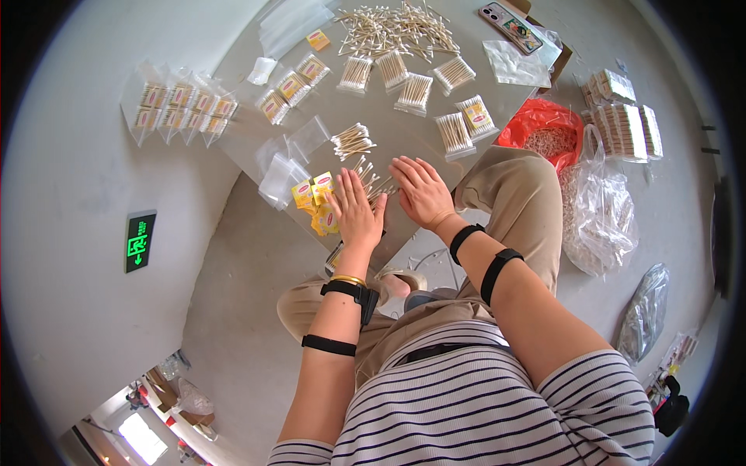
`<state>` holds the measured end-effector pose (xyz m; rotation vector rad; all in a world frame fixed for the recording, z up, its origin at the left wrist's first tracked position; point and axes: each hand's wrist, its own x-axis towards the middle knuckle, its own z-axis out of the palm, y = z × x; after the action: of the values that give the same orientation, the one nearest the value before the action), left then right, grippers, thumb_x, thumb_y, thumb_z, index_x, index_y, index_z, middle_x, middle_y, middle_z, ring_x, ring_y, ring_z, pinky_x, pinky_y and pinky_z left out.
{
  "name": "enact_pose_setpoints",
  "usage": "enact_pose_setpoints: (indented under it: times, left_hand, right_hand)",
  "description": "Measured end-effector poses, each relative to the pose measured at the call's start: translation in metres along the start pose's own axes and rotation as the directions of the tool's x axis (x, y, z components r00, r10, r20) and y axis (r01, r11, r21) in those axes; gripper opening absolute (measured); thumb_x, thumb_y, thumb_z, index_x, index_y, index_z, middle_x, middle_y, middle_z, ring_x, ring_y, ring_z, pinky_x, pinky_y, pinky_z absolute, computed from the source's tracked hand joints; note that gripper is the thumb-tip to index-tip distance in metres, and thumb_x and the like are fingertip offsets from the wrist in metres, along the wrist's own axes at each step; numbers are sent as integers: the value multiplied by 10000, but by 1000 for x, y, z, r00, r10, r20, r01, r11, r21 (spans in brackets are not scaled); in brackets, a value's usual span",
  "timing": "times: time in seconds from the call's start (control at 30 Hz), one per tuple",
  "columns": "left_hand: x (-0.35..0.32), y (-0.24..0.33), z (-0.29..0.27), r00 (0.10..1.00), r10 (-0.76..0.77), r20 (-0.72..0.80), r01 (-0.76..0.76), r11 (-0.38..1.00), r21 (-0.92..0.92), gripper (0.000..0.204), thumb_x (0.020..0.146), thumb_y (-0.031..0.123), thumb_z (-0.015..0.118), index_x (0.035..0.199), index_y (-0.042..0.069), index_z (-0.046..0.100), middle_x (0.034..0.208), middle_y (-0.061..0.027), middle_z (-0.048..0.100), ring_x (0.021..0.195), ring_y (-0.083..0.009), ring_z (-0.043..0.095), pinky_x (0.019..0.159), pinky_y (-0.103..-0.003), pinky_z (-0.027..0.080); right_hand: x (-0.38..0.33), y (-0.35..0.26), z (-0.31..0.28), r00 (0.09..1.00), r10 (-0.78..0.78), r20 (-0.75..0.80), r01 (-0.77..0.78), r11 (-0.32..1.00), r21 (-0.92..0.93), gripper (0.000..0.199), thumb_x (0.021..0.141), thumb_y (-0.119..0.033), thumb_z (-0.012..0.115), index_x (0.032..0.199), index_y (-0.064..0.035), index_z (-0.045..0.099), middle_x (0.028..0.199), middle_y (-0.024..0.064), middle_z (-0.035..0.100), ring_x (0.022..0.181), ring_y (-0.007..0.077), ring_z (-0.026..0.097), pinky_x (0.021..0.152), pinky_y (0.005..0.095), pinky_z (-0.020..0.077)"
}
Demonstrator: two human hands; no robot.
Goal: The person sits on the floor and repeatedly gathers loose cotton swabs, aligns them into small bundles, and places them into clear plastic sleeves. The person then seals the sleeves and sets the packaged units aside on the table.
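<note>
Close to the table's near edge, my left hand (357,211) and my right hand (421,193) lie flat with fingers stretched out. Between them is a loose bunch of cotton swabs (378,183), partly covered by my left hand; both hands touch or nearly touch it. Yellow and white label cards (303,194) lie in a small heap just left of my left hand. Beyond my fingertips rests a second small pile of cotton swabs (353,142). Flat clear plastic bags (281,177) are spread to the left of the cards.
A big heap of loose cotton swabs (396,29) covers the far table. Filled swab packets (415,93) and packets with yellow cards (294,88) lie before it. A phone (510,27) is at far right. A red bag (548,128) and clear sack (598,210) stand beside my right leg.
</note>
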<state>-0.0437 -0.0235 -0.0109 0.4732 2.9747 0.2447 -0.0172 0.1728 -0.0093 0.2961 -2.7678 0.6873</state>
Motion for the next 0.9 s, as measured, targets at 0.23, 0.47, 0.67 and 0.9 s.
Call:
enact_pose_setpoints:
  times: [0.23,0.47,0.67,0.9]
  left_hand:
    - [-1,1,-9,1000,21,-22,-22,999,-47,870,1090,583,391,1687,-2,150,1776,-183,133,1652,-329,91,1301,-603,-16]
    - [-19,15,-34,980,173,-94,-179,982,-62,627,1080,466,494,1546,47,472,1677,-137,377,1594,-346,276,1283,-657,25]
    - [-22,11,-23,977,170,-129,-178,983,-51,612,1082,449,499,1533,35,484,1612,-127,460,1562,-331,335,1283,-657,42]
    - [-14,12,-21,973,154,-171,-167,984,-66,615,1080,463,496,1520,33,489,1531,-119,525,1514,-316,398,1285,-647,62]
  right_hand:
    - [-1,1,0,1000,2,-5,-2,1000,19,528,920,-162,629,1437,-62,594,1512,72,560,1440,245,489,1252,446,356]
    - [-2,3,3,1000,5,13,-5,1000,27,553,917,-169,621,1458,-68,573,1530,74,545,1460,250,472,1260,446,341]
    - [-1,2,3,1000,5,19,-6,1000,30,580,907,-167,621,1475,-72,554,1535,78,541,1470,256,465,1263,445,333]
    - [0,0,-1,1000,7,-1,-7,1000,21,536,910,-168,620,1435,-61,596,1508,76,564,1438,247,493,1248,450,360]
